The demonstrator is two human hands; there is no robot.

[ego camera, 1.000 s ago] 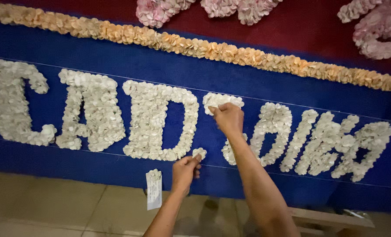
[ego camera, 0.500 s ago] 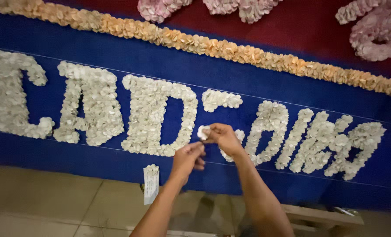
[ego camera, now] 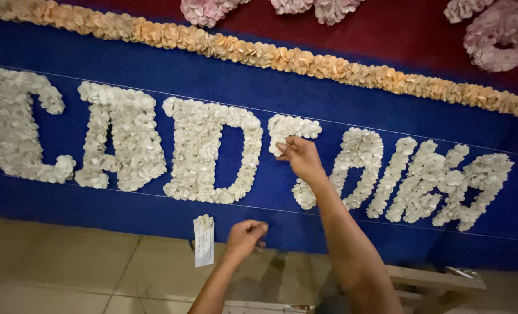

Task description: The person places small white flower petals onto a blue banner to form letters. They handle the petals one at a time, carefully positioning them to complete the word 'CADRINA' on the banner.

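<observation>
The right hand (ego camera: 301,157) is raised to the blue board (ego camera: 305,104), its fingertips (ego camera: 282,148) pinched together on a small white petal piece (ego camera: 279,146) and pressing it against the lower left edge of the short white cluster (ego camera: 293,128). That cluster sits mid-board, between the big white letter (ego camera: 212,152) on its left and the slanted white shapes (ego camera: 361,166) on its right. The piece is at the very tips of the fingers, touching the cluster, and cannot be told apart from it clearly.

The left hand (ego camera: 244,237) hangs lower, at the board's bottom edge, over the tan floor (ego camera: 67,273). Its fingers are curled in, thumb against forefinger; whether they hold anything cannot be told. Just to its left, a white paper strip (ego camera: 203,241) topped with petals hangs at the bottom edge.

An orange petal band (ego camera: 270,58) runs along the board's top edge, with pink clusters (ego camera: 497,40) on red above it.
</observation>
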